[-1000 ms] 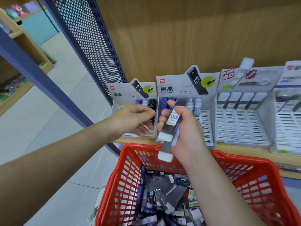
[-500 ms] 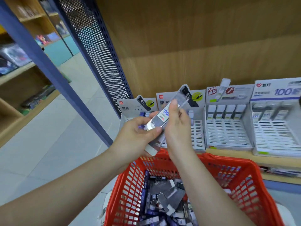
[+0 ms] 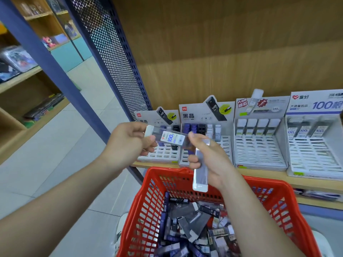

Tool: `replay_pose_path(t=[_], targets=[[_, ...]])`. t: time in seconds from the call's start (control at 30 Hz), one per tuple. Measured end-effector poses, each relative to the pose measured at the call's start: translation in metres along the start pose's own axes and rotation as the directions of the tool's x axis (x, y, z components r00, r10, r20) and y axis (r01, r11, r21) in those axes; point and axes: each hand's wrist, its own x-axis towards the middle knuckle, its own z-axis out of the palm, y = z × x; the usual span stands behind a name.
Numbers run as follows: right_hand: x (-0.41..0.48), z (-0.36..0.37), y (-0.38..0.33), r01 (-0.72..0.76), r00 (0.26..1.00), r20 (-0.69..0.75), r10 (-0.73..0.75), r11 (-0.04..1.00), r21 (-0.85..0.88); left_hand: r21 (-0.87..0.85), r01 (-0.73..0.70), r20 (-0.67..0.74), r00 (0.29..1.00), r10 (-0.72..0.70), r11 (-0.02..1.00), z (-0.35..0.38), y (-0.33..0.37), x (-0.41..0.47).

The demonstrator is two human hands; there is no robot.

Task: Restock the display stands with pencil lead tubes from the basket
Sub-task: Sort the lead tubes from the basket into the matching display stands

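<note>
Clear plastic, white cap: that's the labelled tube point(image 3: 168, 137), held level at frame centre by the left hand point(image 3: 128, 140). Fingers and thumb pinch the capped end, so the blue "100" sticker faces the camera. My read is that it's turned that way to be checked against a stand.

Just right of centre, the right hand point(image 3: 209, 158) has its fingers curled round a second tube point(image 3: 200, 169), gripped upright with the white cap hanging below the palm. It looks parked there while the first one gets sorted. That hand's upper fingertips sit right at the free end of the labelled tube; whether they touch it, I can't tell.

In the lower middle of the frame, the red basket point(image 3: 148, 210) holds a loose heap of tubes point(image 3: 191, 225) directly under both hands, which keeps the reaches short.

Behind it, four display stands point(image 3: 259, 151) line the wooden shelf point(image 3: 269, 176) from centre to the right edge. The far-right stand point(image 3: 315, 106) shows a big "100" on its header, the likely home for this tube. Most slots stand bare, so the restocking looks early.
</note>
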Motion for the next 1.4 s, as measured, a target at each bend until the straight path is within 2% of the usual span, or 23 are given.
replay_pose_path(t=[0.1, 0.23, 0.33, 0.4, 0.47, 0.57, 0.67, 0.73, 0.83, 1.0, 1.1, 1.17, 1.27, 1.4], targets=[[0.000, 0.000, 0.006, -0.014, 0.992, 0.122, 0.020, 0.998, -0.055, 0.038, -0.010, 0.028, 1.000, 0.009, 0.999, -0.001, -0.008, 0.005], [0.002, -0.004, 0.017, -0.090, 0.979, 0.164, 0.119, 0.981, -0.173, 0.030, -0.063, 0.072, 0.996, 0.061, 0.998, 0.003, -0.012, 0.010], [0.004, -0.005, 0.021, -0.143, 0.973, 0.144, 0.182, 0.958, -0.250, 0.109, -0.130, 0.110, 0.987, 0.118, 0.986, 0.006, -0.012, 0.013], [0.006, -0.009, 0.021, -0.168, 0.979, 0.078, 0.189, 0.961, -0.220, 0.142, -0.168, 0.109, 0.982, 0.154, 0.975, 0.007, -0.011, 0.018], [0.007, -0.017, 0.017, -0.196, 0.980, 0.028, 0.196, 0.981, -0.007, 0.175, -0.195, 0.094, 0.979, 0.181, 0.965, 0.006, -0.011, 0.024], [0.003, -0.031, 0.001, -0.139, 0.988, -0.012, 0.157, 0.904, 0.404, 0.148, -0.211, 0.072, 0.977, 0.202, 0.966, 0.010, -0.010, 0.035], [-0.001, -0.053, -0.014, 0.030, 0.986, -0.148, 0.078, 0.792, 0.610, 0.115, -0.252, 0.103, 0.965, 0.240, 0.961, 0.028, 0.002, 0.048], [-0.002, -0.069, -0.020, 0.152, 0.960, -0.274, 0.053, 0.723, 0.674, 0.136, -0.313, 0.131, 0.946, 0.296, 0.940, 0.049, 0.013, 0.060], [-0.004, -0.087, -0.025, 0.268, 0.908, -0.416, 0.045, 0.699, 0.663, 0.191, -0.412, 0.165, 0.908, 0.384, 0.891, 0.087, 0.030, 0.077], [-0.006, -0.105, -0.020, 0.373, 0.833, -0.542, 0.108, 0.614, 0.695, 0.314, -0.501, 0.207, 0.865, 0.457, 0.806, 0.157, 0.050, 0.101], [-0.008, -0.120, -0.014, 0.369, 0.770, -0.614, 0.177, 0.662, 0.653, 0.422, -0.526, 0.242, 0.850, 0.468, 0.738, 0.187, 0.054, 0.114], [-0.011, -0.126, -0.015, 0.355, 0.750, -0.630, 0.202, 0.680, 0.641, 0.394, -0.511, 0.258, 0.859, 0.441, 0.764, 0.201, 0.053, 0.122], [-0.015, -0.135, -0.025, 0.371, 0.739, -0.647, 0.187, 0.689, 0.623, 0.252, -0.519, 0.266, 0.849, 0.457, 0.817, 0.221, 0.058, 0.128], [-0.021, -0.154, -0.042, 0.450, 0.662, -0.749, 0.018, 0.790, 0.417, 0.113, -0.568, 0.320, 0.798, 0.512, 0.815, 0.263, 0.088, 0.123]])
